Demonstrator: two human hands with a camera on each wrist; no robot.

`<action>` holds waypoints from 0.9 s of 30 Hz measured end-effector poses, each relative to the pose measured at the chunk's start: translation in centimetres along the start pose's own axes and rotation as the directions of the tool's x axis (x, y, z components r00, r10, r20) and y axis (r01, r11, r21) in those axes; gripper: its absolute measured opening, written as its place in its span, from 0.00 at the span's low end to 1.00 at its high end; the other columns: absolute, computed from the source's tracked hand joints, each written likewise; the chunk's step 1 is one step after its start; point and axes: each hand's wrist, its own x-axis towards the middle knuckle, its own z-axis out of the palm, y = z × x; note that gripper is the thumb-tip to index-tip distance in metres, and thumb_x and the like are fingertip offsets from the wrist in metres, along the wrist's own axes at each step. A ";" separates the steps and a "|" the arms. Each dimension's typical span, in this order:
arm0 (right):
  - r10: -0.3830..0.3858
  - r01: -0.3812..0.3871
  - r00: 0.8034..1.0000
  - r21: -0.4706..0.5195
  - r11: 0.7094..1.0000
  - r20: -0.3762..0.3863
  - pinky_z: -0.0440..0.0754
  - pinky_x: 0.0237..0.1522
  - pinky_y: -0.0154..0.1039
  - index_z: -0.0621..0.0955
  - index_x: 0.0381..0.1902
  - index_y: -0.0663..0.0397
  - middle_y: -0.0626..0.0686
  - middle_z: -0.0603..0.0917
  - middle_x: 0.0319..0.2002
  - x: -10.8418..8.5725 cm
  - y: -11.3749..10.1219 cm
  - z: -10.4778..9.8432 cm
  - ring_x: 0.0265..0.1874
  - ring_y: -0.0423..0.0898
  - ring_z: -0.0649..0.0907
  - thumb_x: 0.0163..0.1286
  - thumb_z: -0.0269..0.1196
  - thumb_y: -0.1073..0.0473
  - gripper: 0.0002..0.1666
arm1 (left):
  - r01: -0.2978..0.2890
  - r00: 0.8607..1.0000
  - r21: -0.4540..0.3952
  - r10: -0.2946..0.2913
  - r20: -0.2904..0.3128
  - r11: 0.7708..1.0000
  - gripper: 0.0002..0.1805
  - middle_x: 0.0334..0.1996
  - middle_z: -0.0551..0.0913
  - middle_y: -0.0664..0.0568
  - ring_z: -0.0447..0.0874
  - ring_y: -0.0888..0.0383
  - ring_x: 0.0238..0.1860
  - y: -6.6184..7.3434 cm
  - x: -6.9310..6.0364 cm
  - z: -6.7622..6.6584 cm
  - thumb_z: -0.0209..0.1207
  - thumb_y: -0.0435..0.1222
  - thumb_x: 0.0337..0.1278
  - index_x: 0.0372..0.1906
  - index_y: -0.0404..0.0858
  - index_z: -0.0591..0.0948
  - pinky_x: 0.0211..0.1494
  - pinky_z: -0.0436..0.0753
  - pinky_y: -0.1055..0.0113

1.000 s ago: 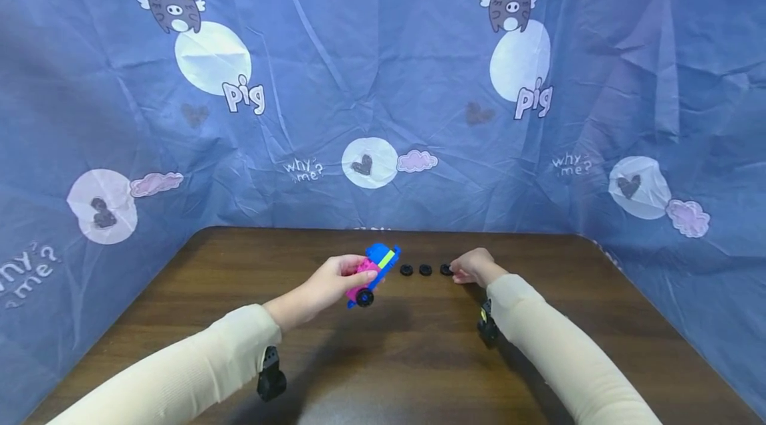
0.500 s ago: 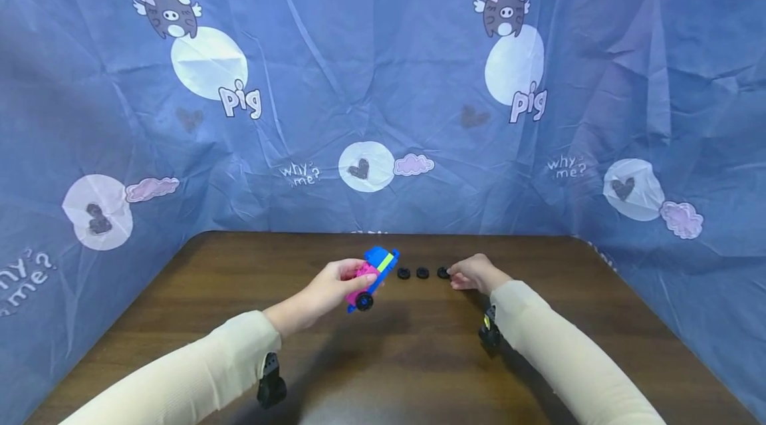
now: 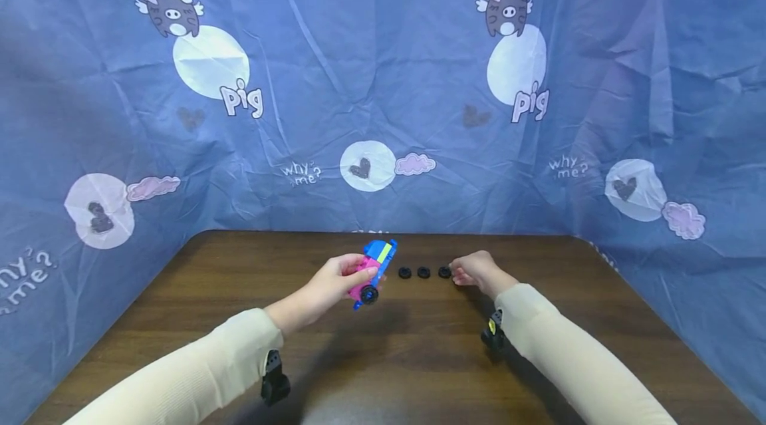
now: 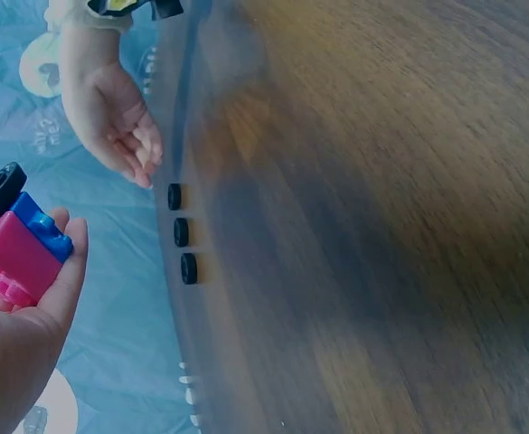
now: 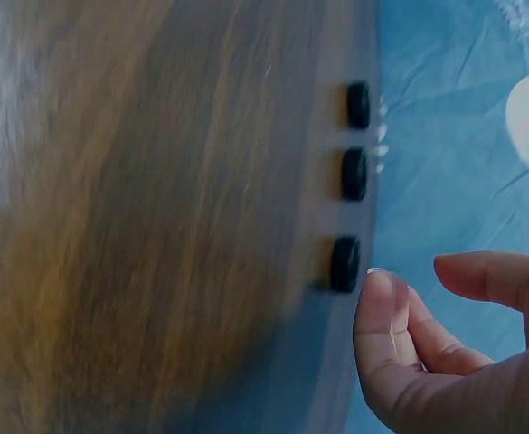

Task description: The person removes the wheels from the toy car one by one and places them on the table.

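My left hand (image 3: 335, 282) grips a toy car (image 3: 378, 253) of pink and blue building blocks, raised above the table and tilted. A yellow-green strip runs along its blue part, and one black wheel (image 3: 369, 294) shows on its lower end. Three loose black wheels lie flat in a row to the right of the car: the left one (image 3: 404, 273), the middle one (image 3: 423, 272) and the right one (image 3: 444, 271). Beside the right one is my right hand (image 3: 479, 272). In the right wrist view its thumb and fingers (image 5: 381, 303) are apart, with nothing between them.
The brown wooden table (image 3: 383, 365) ends at the back against a blue cloth (image 3: 383, 79) printed with pigs, hearts and clouds. The cloth also rises along both sides. Black cameras (image 3: 275, 378) hang under both wrists.
The toy car in my left hand has turned slightly more upright. My right hand has stayed beside the right loose wheel, and the three loose wheels keep their places in the row.
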 end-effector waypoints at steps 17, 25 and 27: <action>-0.155 0.180 0.912 -0.030 0.983 0.379 0.85 0.32 0.35 0.74 0.52 0.82 0.53 0.83 0.25 -5.2 -2.8 4.3 0.22 0.40 0.83 0.69 0.57 0.66 0.21 | -0.021 0.999 -0.023 0.020 -0.039 1.000 0.20 0.51 0.82 0.32 0.86 0.46 0.48 0.3 0.7 0.5 0.55 0.38 0.69 0.55 0.25 0.72 0.43 0.85 0.66; -0.151 0.191 0.824 -0.016 0.982 0.546 0.86 0.39 0.39 0.76 0.49 0.78 0.52 0.84 0.27 -8.0 -3.8 5.7 0.26 0.42 0.85 0.68 0.60 0.63 0.19 | 0.005 0.998 0.027 -0.004 -0.055 1.000 0.23 0.53 0.81 0.34 0.86 0.47 0.48 0.1 0.8 0.7 0.55 0.41 0.68 0.58 0.28 0.73 0.46 0.84 0.64; -0.171 0.212 0.786 0.001 0.977 0.594 0.86 0.40 0.39 0.76 0.48 0.76 0.52 0.85 0.29 -8.5 -4.1 6.0 0.28 0.43 0.85 0.68 0.60 0.63 0.18 | 0.010 0.996 0.043 -0.006 -0.083 0.999 0.24 0.53 0.82 0.35 0.86 0.51 0.45 0.2 1.0 0.7 0.56 0.41 0.68 0.59 0.28 0.73 0.47 0.84 0.64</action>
